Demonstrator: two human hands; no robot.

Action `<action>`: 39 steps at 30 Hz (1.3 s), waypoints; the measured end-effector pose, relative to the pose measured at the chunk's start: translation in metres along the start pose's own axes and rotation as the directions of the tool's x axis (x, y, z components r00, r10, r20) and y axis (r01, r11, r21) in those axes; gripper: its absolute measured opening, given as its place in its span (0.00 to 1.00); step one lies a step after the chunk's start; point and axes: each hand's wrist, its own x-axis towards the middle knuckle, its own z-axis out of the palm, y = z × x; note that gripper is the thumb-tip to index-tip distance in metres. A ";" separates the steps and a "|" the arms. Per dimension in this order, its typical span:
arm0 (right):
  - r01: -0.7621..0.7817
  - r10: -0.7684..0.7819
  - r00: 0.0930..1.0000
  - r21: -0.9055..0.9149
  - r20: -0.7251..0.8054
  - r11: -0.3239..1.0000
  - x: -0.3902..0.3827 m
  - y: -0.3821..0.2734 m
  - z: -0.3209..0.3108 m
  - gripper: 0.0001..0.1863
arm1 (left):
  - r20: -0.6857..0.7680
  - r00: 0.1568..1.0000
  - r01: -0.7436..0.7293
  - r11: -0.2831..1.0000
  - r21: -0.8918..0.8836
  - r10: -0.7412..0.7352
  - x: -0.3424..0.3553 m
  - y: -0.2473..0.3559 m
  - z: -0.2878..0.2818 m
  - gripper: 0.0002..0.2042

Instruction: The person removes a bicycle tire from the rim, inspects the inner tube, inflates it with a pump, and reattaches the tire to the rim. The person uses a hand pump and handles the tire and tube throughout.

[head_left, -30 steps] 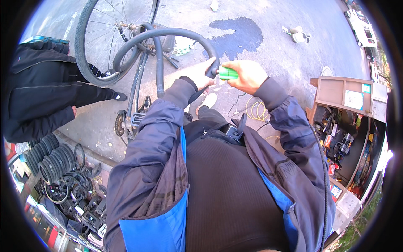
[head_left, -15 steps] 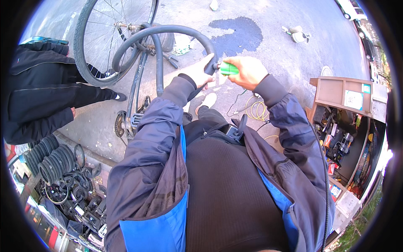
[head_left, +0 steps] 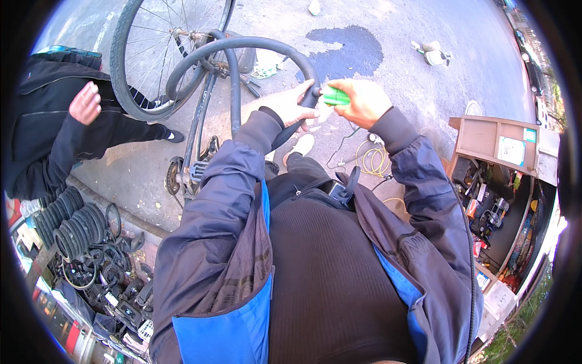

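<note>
A thick black inner tube (head_left: 260,42), inflated, loops in front of me and curls around an upside-down bicycle's (head_left: 199,118) frame. My left hand (head_left: 290,106) is wrapped around the near side of the tube, thumb and fingers on either side. Pinched in my right hand (head_left: 365,100) is a bright green handle-like tool (head_left: 335,96). Its narrow end points left and meets the tube, or lies right beside it, next to my left fingers; the tip is too small to make out.
A person in black stands at left, one hand (head_left: 86,103) raised. Several tyres (head_left: 82,227) and dark parts lie at lower left. An open brown cabinet (head_left: 485,139) of tools stands at right, near a coiled yellow hose (head_left: 371,159). A wet patch (head_left: 354,51) darkens the pavement ahead.
The green tool's narrow end now sits closer to the tube. The other person's hand has risen from low at their side. My view has shifted slightly.
</note>
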 end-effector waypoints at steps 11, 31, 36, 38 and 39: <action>0.071 -0.068 0.995 -0.048 0.072 0.996 0.000 0.003 0.000 0.24 | 0.025 0.999 -0.048 0.999 -0.001 0.048 0.012 -0.013 -0.011 0.45; 0.047 -0.047 0.999 -0.018 -0.003 0.999 0.010 0.001 0.000 0.24 | -0.008 0.999 -0.048 0.993 -0.109 0.047 0.010 -0.011 -0.008 0.46; -0.049 0.050 0.998 -0.021 0.042 0.999 0.009 0.000 -0.002 0.25 | -0.037 0.997 -0.067 0.995 -0.071 0.065 0.008 -0.011 -0.004 0.46; 0.013 -0.012 0.998 -0.016 0.059 1.000 0.009 -0.001 -0.002 0.25 | -0.053 0.997 -0.052 0.998 -0.047 0.050 0.006 -0.008 -0.004 0.45; 0.027 -0.025 0.994 -0.016 0.103 1.000 0.008 -0.001 -0.002 0.25 | -0.048 0.998 -0.048 0.997 -0.058 0.045 0.005 -0.008 -0.003 0.45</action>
